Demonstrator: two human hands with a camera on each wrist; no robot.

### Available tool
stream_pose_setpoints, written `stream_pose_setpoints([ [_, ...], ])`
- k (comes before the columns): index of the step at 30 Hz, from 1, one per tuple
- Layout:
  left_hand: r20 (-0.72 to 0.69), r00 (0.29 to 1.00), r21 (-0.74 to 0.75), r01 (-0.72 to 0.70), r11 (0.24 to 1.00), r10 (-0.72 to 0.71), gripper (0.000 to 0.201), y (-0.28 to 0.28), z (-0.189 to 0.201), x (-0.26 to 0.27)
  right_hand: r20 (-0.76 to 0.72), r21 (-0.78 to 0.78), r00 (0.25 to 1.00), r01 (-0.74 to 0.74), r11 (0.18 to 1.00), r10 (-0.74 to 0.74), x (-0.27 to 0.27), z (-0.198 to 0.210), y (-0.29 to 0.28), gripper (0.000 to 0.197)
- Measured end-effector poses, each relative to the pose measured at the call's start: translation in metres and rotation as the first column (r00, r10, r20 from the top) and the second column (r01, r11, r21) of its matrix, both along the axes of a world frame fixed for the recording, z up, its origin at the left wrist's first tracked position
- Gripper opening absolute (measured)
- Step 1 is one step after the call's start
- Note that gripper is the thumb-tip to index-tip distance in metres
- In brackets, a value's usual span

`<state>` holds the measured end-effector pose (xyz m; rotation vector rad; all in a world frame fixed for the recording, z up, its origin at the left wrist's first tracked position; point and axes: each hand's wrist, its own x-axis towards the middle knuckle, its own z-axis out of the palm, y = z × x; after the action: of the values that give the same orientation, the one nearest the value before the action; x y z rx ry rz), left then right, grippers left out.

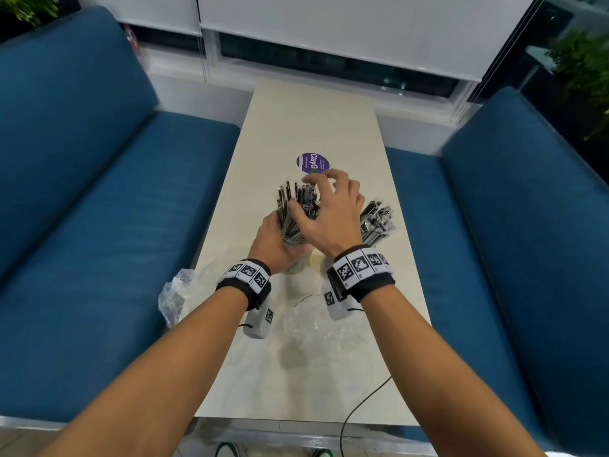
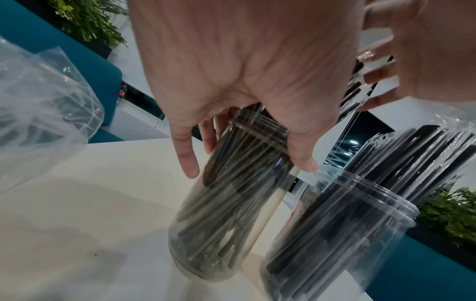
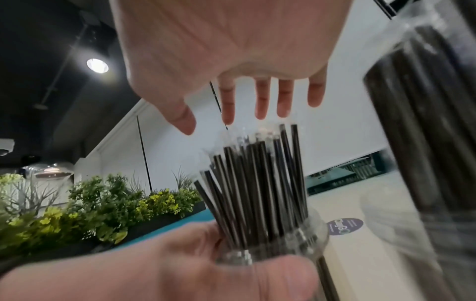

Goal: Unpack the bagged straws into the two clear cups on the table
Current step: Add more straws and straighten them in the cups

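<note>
Two clear cups stand on the pale table [image 1: 296,120]. My left hand [image 1: 273,239] grips the left cup [image 2: 231,203] around its upper wall. The cup is packed with thin black straws [image 1: 298,199] in clear wrappers that fan out above the rim. My right hand [image 1: 329,199] hovers just over those straw tips [image 3: 257,173], fingers [image 3: 228,101] spread and relaxed, holding nothing. The right cup [image 2: 342,224], also full of wrapped black straws [image 1: 375,219], stands close beside the left one, under my right wrist.
An emptied clear plastic bag [image 1: 313,324] lies on the table near me; another bag [image 1: 174,298] hangs over the left edge. A purple round sticker [image 1: 311,162] sits beyond the cups. A black cable [image 1: 359,407] crosses the near edge. Blue benches [image 1: 99,192] flank the table.
</note>
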<state>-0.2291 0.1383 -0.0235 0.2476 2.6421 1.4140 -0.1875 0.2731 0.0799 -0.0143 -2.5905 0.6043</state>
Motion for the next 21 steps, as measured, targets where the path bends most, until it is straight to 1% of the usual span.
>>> stream_pose_setpoints([
  [1, 0.018, 1.0, 0.003, -0.006, 1.0, 0.006, 0.11, 0.0, -0.002, -0.001, 0.009, -0.005, 1.0, -0.016, 1.0, 0.016, -0.006, 0.005, 0.0, 0.057],
  [2, 0.034, 0.999, 0.007, -0.011, 1.0, 0.01, 0.115, 0.0, 0.0, 0.0, 0.063, 0.024, 0.997, -0.046, 0.999, 0.044, -0.013, 0.009, -0.001, 0.064],
  [4, 0.059, 0.998, 0.003, -0.003, 1.0, 0.003, 0.119, 0.0, 0.006, 0.003, 0.225, 0.105, 0.968, -0.137, 0.985, 0.11, -0.029, 0.012, -0.006, 0.076],
  [5, 0.069, 0.998, -0.005, -0.005, 1.0, 0.005, 0.117, 0.0, 0.007, 0.004, 0.297, 0.126, 0.944, -0.184, 0.975, 0.14, -0.035, 0.01, -0.009, 0.075],
  [6, 0.07, 0.997, -0.012, -0.011, 1.0, 0.012, 0.114, 0.001, 0.007, 0.004, 0.353, 0.136, 0.921, -0.224, 0.965, 0.164, -0.041, 0.006, -0.011, 0.067],
  [7, 0.071, 0.997, -0.009, -0.014, 1.0, 0.014, 0.111, 0.0, 0.009, 0.004, 0.373, 0.137, 0.91, -0.247, 0.959, 0.181, -0.046, 0.002, -0.013, 0.054],
  [8, 0.086, 0.996, -0.008, -0.018, 1.0, 0.019, 0.108, 0.001, 0.009, 0.004, 0.353, 0.117, 0.915, -0.252, 0.961, 0.197, -0.049, 0.0, -0.014, 0.04],
  [10, 0.1, 0.995, -0.008, -0.025, 1.0, 0.025, 0.104, 0.002, 0.007, 0.002, 0.229, 0.011, 0.952, -0.209, 0.978, 0.201, -0.051, -0.001, -0.011, 0.024],
  [12, 0.092, 0.995, 0.001, -0.027, 1.0, 0.027, 0.107, 0.003, 0.004, 0.0, 0.03, -0.138, 0.992, -0.117, 0.983, 0.123, -0.046, 0.002, -0.003, 0.018],
  [13, 0.081, 0.996, 0.014, -0.03, 0.999, 0.029, 0.109, 0.003, 0.001, 0.0, -0.048, -0.193, 0.997, -0.074, 0.978, 0.066, -0.041, 0.003, 0.002, 0.018],
  [14, 0.076, 0.997, 0.015, -0.03, 0.999, 0.029, 0.11, 0.003, 0.002, 0.001, -0.058, -0.219, 0.998, -0.039, 0.975, 0.027, -0.036, 0.003, 0.005, 0.02],
  [15, 0.064, 0.998, 0.017, -0.027, 1.0, 0.026, 0.111, 0.003, 0.004, 0.002, 0.018, -0.197, 1.0, -0.016, 0.98, 0.02, -0.031, 0.002, 0.007, 0.023],
  [17, 0.075, 0.997, 0.004, -0.023, 1.0, 0.023, 0.113, 0.003, 0.004, 0.003, 0.25, -0.055, 0.968, -0.015, 0.998, 0.028, -0.022, 0.0, 0.006, 0.033],
  [18, 0.08, 0.997, 0.007, -0.024, 1.0, 0.024, 0.113, 0.003, 0.006, 0.003, 0.311, -0.019, 0.95, -0.02, 1.0, 0.025, -0.02, -0.001, 0.006, 0.038],
  [19, 0.074, 0.997, 0.014, -0.025, 1.0, 0.024, 0.111, 0.004, 0.004, 0.002, 0.319, -0.034, 0.947, -0.016, 0.999, 0.026, -0.018, 0.001, 0.007, 0.042],
  [21, 0.062, 0.998, 0.016, -0.031, 0.999, 0.03, 0.102, 0.003, 0.004, 0.003, 0.247, -0.145, 0.969, 0.011, 0.989, 0.026, -0.016, 0.012, 0.01, 0.043],
])
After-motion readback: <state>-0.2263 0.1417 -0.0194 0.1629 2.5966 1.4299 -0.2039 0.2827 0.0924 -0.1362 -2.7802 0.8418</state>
